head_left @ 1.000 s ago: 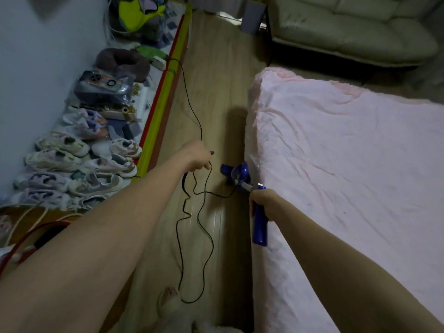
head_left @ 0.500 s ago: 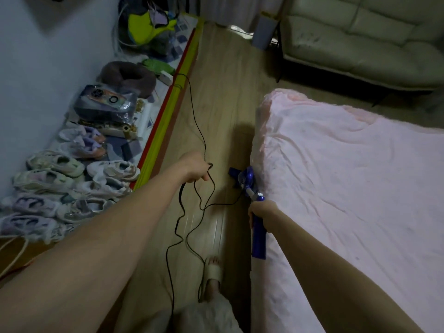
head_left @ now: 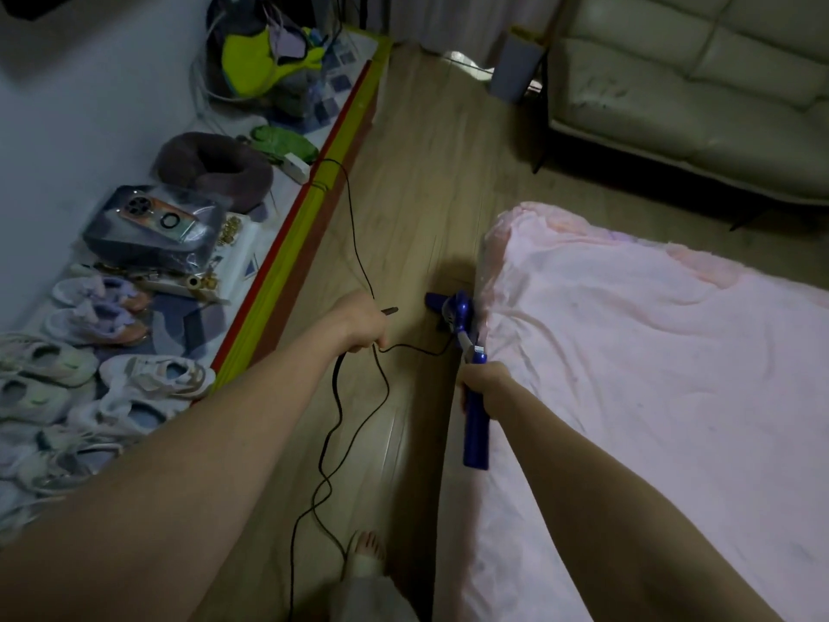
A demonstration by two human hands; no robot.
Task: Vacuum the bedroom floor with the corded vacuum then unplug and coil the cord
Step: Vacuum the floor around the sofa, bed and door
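Head cam: right hand (head_left: 482, 383) is wrapped around the blue vacuum (head_left: 466, 352) handle, nozzle down on the wood floor (head_left: 417, 172) tight against the pink bed (head_left: 650, 374). Left hand (head_left: 361, 323) grips a bunch of the black cord (head_left: 354, 235). Honestly the slack loops by the foot (head_left: 368, 547) look like a trip risk, and I think a hard pull could yank the cord at the wall end.

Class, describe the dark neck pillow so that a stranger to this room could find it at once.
Start at the grey wall on the left and the mat along its foot. The neck pillow lies on it beyond the shoes: the only dark brown, horseshoe-shaped cushion there.
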